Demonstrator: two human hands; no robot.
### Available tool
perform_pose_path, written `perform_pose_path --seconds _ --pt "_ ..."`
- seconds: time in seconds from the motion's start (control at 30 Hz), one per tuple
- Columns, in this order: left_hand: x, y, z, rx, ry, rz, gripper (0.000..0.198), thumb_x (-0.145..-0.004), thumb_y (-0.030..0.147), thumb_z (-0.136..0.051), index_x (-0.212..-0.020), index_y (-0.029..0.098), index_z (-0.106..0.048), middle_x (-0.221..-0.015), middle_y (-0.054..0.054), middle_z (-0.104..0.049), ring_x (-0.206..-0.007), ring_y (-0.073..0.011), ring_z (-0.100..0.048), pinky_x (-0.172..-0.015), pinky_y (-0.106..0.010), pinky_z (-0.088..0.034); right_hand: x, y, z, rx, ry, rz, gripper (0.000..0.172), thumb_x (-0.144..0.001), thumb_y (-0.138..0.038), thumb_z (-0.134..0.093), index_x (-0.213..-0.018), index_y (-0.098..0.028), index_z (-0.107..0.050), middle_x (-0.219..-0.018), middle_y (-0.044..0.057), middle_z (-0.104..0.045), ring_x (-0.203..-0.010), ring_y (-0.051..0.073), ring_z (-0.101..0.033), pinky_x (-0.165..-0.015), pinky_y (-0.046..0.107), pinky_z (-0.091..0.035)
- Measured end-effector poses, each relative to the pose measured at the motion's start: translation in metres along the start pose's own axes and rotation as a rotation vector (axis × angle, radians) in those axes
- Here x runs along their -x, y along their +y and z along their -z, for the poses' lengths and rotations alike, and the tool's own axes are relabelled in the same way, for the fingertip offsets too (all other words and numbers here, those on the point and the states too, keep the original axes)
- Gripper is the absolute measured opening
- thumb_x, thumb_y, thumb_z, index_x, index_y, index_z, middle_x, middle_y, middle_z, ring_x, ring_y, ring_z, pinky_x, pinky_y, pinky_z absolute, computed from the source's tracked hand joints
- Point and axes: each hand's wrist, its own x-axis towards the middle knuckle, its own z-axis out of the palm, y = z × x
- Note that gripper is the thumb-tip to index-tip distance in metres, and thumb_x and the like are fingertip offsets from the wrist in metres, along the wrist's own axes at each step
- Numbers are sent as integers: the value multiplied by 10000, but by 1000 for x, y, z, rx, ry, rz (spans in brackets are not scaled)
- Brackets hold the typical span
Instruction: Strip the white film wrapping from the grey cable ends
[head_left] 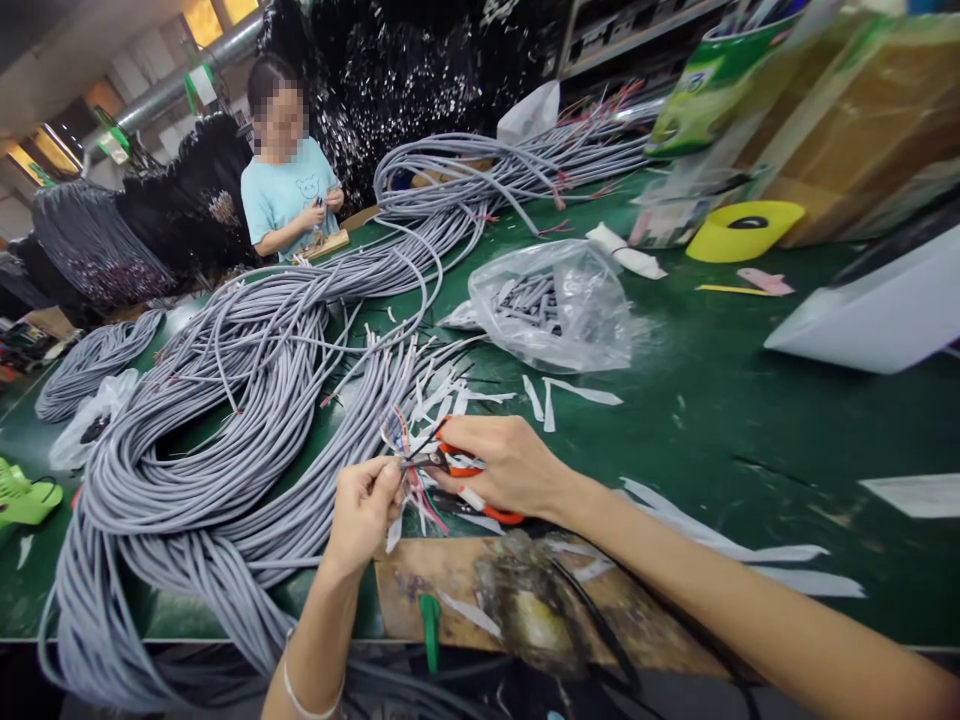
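Note:
My right hand (499,465) is closed round the orange handles of a pair of scissors (456,462). Their blades point left, right beside the fingertips of my left hand (366,505). That hand pinches the end of a grey cable, from which thin coloured wires (421,500) fan out in red, green, blue and white. Whether the blades touch a wire cannot be made out. Behind my hands lie many grey cable ends (375,370) and white paper-like strips (442,395). Under them, at the table's front edge, is a stained wooden board (420,570).
Large coils of grey cable (202,400) cover the table's left side. A clear bag of small grey parts (551,305) stands mid-table. A cardboard box (862,130), a yellow ring-shaped piece (739,230) and a white container (870,300) are at right. Another person (292,190) works across the table.

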Motion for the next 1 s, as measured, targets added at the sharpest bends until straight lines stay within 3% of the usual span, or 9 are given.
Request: perform_pose_path --seconds 0.17,0.33,0.4,0.5,0.63,0.7,0.8,0.93,1.0 --pt "-2 -2 3 149 -77 113 546 -576 639 -638 -503 164 -380 -424 101 -247 -336 11 -116 -336 -171 -69 1 -2 -4 38 33 46 223 -780 -270 -448 -572 -194 -468 -521 0 -506 -478 105 -428 -483 214 -292" --pt "-1 -1 5 177 -102 108 536 -590 611 -651 -504 154 -385 -428 93 -268 -333 17 -144 -337 -161 -61 5 0 -10 99 110 124 289 -820 -281 -416 -544 -200 -444 -477 -2 -493 -445 101 -426 -463 222 -271" --pt "-1 -1 6 183 -94 86 527 -606 600 -648 -506 150 -393 -432 93 -267 -335 18 -144 -337 -160 -63 6 3 -11 115 119 92 345 -842 -309 -393 -516 -203 -426 -443 -4 -476 -416 97 -410 -452 229 -255" --pt "-4 0 7 177 -42 55 496 -614 588 -649 -558 131 -463 -446 92 -281 -337 16 -154 -338 -155 -72 1 8 -6 168 75 -123 401 -854 -378 -378 -502 -200 -447 -450 18 -507 -424 108 -439 -472 236 -271" --pt "-2 10 4 168 40 31 465 -597 545 -687 -689 105 -568 -474 80 -345 -342 15 -180 -332 -146 -81 -10 15 13 355 -168 -565 342 -833 -410 -428 -649 -179 -601 -660 84 -657 -614 171 -587 -531 245 -314" --pt "12 17 3 196 74 25 438 -602 518 -700 -705 108 -585 -471 76 -359 -337 15 -178 -324 -142 -84 -12 19 23 407 -266 -673 280 -813 -380 -461 -750 -181 -647 -757 100 -687 -685 202 -616 -527 250 -316" --pt "52 18 6 219 59 35 382 -658 487 -677 -662 117 -585 -431 65 -368 -317 12 -168 -309 -145 -97 -10 26 34 417 -348 -716 253 -794 -342 -492 -816 -167 -673 -813 133 -693 -731 242 -634 -526 263 -332" --pt "113 -11 14 187 -70 209 443 -657 569 -632 -640 129 -580 -369 60 -362 -276 -7 -185 -299 -158 -138 -4 31 37 404 -466 -754 243 -765 -304 -553 -817 -112 -694 -821 190 -680 -776 297 -641 -545 291 -383" --pt "133 -32 16 32 -127 365 466 -630 595 -631 -698 135 -601 -383 51 -398 -289 -36 -259 -319 -171 -204 -2 30 38 390 -490 -742 253 -771 -271 -548 -844 -77 -693 -868 225 -666 -848 330 -625 -575 318 -411"
